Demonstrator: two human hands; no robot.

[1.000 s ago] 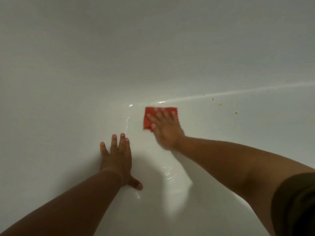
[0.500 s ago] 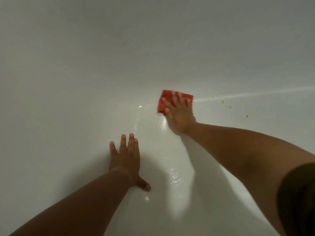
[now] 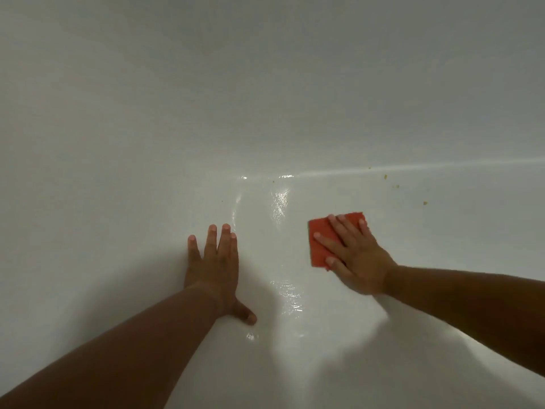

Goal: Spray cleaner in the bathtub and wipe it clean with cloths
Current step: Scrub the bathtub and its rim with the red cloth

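Both hands are down in the white bathtub [image 3: 118, 143]: nearest, the left hand [image 3: 213, 261] lies flat on the tub floor, fingers straight and close together, thumb splayed aside, holding nothing. Slightly farther and to the right, the right hand [image 3: 356, 255] presses spread fingers onto a folded red cloth [image 3: 317, 254] on the floor. Beyond them wet streaks [image 3: 280, 202] glisten toward the curve where floor meets wall, with a few yellowish specks [image 3: 396, 186] off right.

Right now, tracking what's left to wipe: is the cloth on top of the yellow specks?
No, the specks lie bare, beyond and right of the cloth under the right hand.
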